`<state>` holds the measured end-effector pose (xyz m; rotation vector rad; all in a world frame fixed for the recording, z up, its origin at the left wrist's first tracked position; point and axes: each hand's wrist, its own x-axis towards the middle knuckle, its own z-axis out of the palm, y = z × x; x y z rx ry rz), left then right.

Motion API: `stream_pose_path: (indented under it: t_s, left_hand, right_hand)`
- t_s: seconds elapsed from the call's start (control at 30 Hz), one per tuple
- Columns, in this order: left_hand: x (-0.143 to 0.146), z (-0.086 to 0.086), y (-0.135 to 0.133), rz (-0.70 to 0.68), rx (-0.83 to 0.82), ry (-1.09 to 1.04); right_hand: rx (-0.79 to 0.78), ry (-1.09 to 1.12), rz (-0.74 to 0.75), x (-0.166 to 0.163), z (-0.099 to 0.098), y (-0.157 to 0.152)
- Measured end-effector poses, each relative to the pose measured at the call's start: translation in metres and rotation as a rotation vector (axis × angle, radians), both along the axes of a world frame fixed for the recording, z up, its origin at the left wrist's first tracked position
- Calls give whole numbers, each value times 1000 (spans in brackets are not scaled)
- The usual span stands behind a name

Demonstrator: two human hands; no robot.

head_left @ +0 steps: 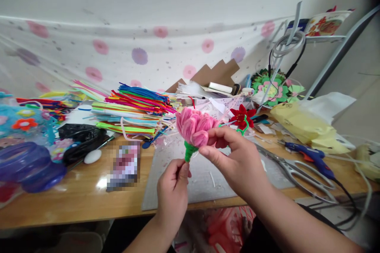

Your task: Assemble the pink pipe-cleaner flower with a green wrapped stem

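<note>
A pink pipe-cleaner flower (194, 126) with a wrapped green base is held up over the grey cutting mat (166, 182). My left hand (173, 185) is closed around its green stem, just below the base. At the flower's right side, the thumb and fingers of my right hand (237, 158) close on a lower pink petal. Behind my right hand lies a red pipe-cleaner flower (242, 118) with a curled green stem.
Bundles of coloured pipe cleaners (133, 106) lie at the back left. Large scissors (297, 172) and a blue glue gun (311, 156) with its cord are at the right. A purple plastic container (29, 170) stands at the far left.
</note>
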<state>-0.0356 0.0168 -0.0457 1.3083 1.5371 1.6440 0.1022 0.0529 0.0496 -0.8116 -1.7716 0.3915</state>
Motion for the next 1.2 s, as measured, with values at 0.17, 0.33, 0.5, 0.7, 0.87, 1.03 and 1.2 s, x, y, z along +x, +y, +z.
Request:
stream_pose_path:
  t_s: [0.17, 0.33, 0.5, 0.7, 0.87, 1.03, 1.2]
  left_hand:
    - [0, -1, 4, -28, 3, -77]
    - [3, -1, 3, -161, -46, -303]
    - [2, -5, 1, -99, -13, -186]
    - [-1, -7, 0, -50, -28, -70]
    - [0, -3, 0, -49, -4, -174]
    - [6, 6, -6, -50, 68, -334]
    - [6, 1, -8, -100, 40, -461]
  right_hand:
    - [-8, -1, -19, -4, -2, 3]
    - [13, -23, 13, 2, -2, 4]
    - [86, -58, -15, 8, 4, 7]
    - [-94, 50, -26, 4, 7, 7]
    - [385, -135, -159, -1, -9, -10]
    - [546, -258, -31, -7, -40, -26]
    - [635, -264, -11, -2, -42, -22]
